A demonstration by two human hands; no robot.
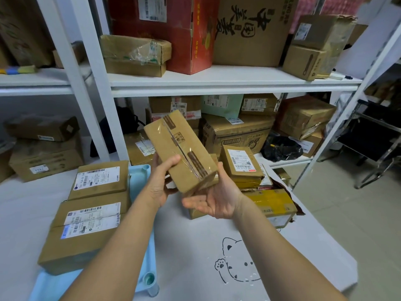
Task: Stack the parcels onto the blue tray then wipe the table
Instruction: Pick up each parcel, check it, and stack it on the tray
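The long cardboard box (178, 148) hangs in the air at the centre of the frame. It is tilted, with its far end raised toward the shelves (217, 83) and its near end low between the two hands. The left hand (161, 181) has the real grip: its thumb lies across the taped top face near the lower left edge and its fingers wrap underneath, clenched on the box. The right hand (213, 200) is turned palm up with its fingers nearly straight, a released grip. It cradles the lower right corner as a prop, probably to steady the weight while the box is turned. So the box rises up and away from both hands, most of its length beyond them. The blue tray (138, 173) lies at lower left on the white surface (195, 240), already carrying the stacked parcels (86, 231) with labels up. The box looks headed there. At right, just behind the right hand, the waiting pile (240, 164) sits on the same surface, so stacking seems partly done and wiping not yet started.
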